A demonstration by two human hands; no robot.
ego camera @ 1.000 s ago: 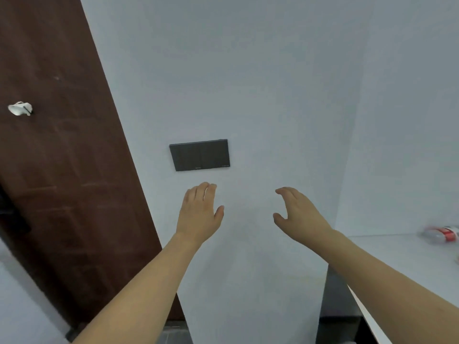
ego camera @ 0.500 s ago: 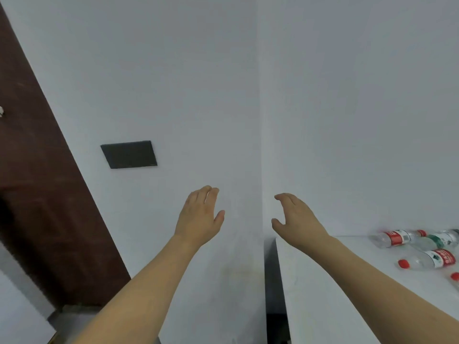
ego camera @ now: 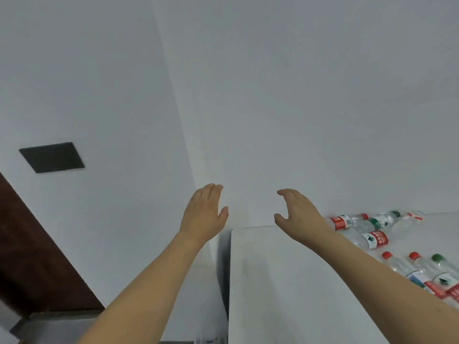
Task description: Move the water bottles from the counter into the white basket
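Both hands were raised in front of the wall and held nothing. The left hand (ego camera: 205, 214) had its fingers (ego camera: 210, 192) straight and close together, palm turned inward. The right hand (ego camera: 298, 212) was cupped, its fingers (ego camera: 289, 194) curled over a wide gap to the thumb, empty.

The bottles (ego camera: 372, 230) lay on their sides on the counter (ego camera: 285, 281), well beyond the right fingertips toward the right, partly behind that wrist and forearm. A second group lay nearer the person, under the right forearm, red and green caps pointing away. None touched either hand. The left fingers hung off the counter's end, beside the gap between counter and wall. The white basket was nowhere in view, so its place relative to the fingers could not be told.

The likely troubles, as I judge them: the bottles were round, lying flat and crowded, some touching, so a reach into the pile could set neighbours rolling along the counter or off an edge. The right forearm passed just above the nearer group and could sweep them if it dropped. Clear, thin plastic might squash or slip under a loose one-handed grab. With the basket unseen, a carry begun blind could end in a missed drop.
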